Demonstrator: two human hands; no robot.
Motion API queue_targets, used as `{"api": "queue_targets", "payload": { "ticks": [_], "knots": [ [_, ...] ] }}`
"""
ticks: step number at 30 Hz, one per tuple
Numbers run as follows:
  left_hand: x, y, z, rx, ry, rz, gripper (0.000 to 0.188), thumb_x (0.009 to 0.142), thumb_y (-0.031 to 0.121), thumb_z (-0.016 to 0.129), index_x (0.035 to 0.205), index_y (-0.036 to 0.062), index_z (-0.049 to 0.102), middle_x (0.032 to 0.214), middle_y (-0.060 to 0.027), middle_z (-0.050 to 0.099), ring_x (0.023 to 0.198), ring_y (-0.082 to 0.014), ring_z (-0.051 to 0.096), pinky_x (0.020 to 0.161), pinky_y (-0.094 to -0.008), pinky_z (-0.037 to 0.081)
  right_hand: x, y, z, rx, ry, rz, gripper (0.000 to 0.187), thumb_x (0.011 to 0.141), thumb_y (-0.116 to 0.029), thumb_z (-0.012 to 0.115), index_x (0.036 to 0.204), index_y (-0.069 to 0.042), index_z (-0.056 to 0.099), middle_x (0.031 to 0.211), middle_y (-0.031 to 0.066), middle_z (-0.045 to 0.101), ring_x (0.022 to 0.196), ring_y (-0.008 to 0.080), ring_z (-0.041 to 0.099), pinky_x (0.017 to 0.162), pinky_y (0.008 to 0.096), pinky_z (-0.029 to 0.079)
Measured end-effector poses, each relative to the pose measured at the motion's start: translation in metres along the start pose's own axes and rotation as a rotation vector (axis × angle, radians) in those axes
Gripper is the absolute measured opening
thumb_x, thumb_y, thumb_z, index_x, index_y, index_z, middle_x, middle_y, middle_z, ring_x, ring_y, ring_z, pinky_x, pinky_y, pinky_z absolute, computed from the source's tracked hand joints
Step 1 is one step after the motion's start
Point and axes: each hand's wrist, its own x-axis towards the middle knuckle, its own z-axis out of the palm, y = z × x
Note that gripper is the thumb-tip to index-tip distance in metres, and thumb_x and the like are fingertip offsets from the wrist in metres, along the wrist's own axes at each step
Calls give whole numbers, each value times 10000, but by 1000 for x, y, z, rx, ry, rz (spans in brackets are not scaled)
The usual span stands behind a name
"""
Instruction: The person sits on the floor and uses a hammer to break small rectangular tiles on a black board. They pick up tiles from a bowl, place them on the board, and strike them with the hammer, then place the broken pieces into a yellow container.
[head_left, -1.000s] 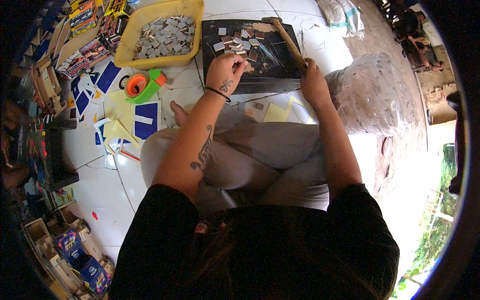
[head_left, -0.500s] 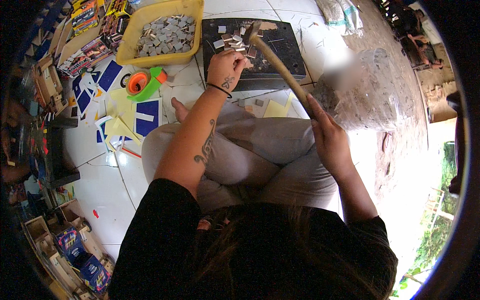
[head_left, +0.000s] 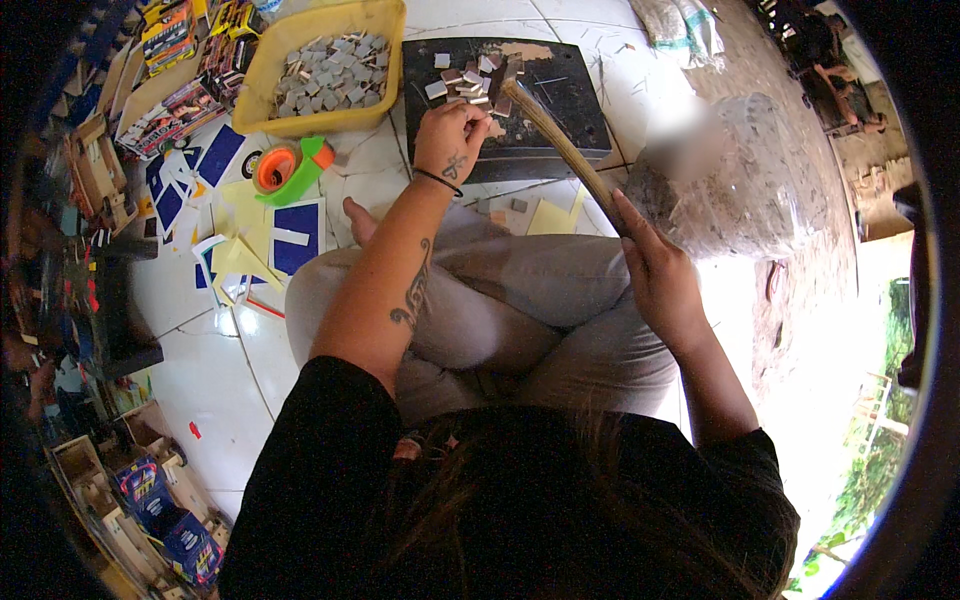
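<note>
My right hand [head_left: 662, 285] is wrapped round the wooden handle of a hammer [head_left: 570, 152]. The hammer's head end is over a black block-like surface [head_left: 555, 115], beside several small flat square pieces [head_left: 470, 82], grey-white and brown. My left hand [head_left: 450, 138] rests at the near edge of that surface, just left of the hammer, with fingers and thumb pinched together. What the pinch holds, if anything, is hidden by the fingers.
A yellow tub [head_left: 398, 60] full of grey square pieces stands left of the black surface. Nearby lie a green-and-orange tape dispenser [head_left: 290, 170] and paper scraps [head_left: 240, 255]. A clear plastic sack [head_left: 750, 190] sits at right. Wooden toy-like trucks [head_left: 150, 500] line the left.
The hammer's head end has come down slightly toward the black surface. My left hand stays in nearly the same place, still pinched.
</note>
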Motion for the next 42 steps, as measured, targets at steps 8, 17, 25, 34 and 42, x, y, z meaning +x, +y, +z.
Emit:
{"api": "queue_targets", "payload": {
  "ticks": [8, 17, 25, 34, 42],
  "knots": [
    [-2, 1, -1, 169, -37, 78, 127, 806, 156, 627, 839, 35, 650, 725, -121, 616, 691, -304, 589, 690, -408, 458, -1, 4, 1, 60, 31, 19, 467, 918, -63, 457, 1370, -162, 396, 1165, 209, 581, 1037, 334, 600, 848, 385, 483],
    [-12, 6, 9, 331, 117, 148, 148, 843, 175, 593, 866, 40, 650, 774, -132, 622, 782, -304, 580, 768, -404, 439, -5, -9, 1, -65, -22, 41, 489, 894, -23, 476, 1358, -170, 426, 1130, 197, 600, 988, 315, 624, 817, 367, 498],
    [-14, 3, 12, 343, 81, 130, 151, 849, 175, 579, 859, 38, 643, 775, -116, 615, 817, -280, 576, 812, -403, 426, -4, -6, 4, -14, -27, 34, 504, 884, -1, 482, 1361, -152, 420, 1127, 219, 595, 1023, 335, 607, 835, 370, 491],
    [-13, 4, 13, 339, 102, 150, 128, 846, 157, 574, 814, 41, 618, 775, -111, 601, 820, -278, 565, 809, -401, 417, -1, 4, 3, 65, 4, 12, 490, 892, 2, 468, 1359, -141, 426, 1166, 213, 585, 1056, 311, 599, 864, 357, 478],
    [-16, 3, 14, 354, 79, 118, 134, 850, 158, 571, 848, 38, 631, 792, -104, 610, 828, -284, 566, 818, -406, 412, -3, 6, 5, 65, -7, 51, 501, 892, 0, 468, 1367, -148, 415, 1195, 196, 574, 1082, 296, 586, 879, 352, 472]
  ]
}}
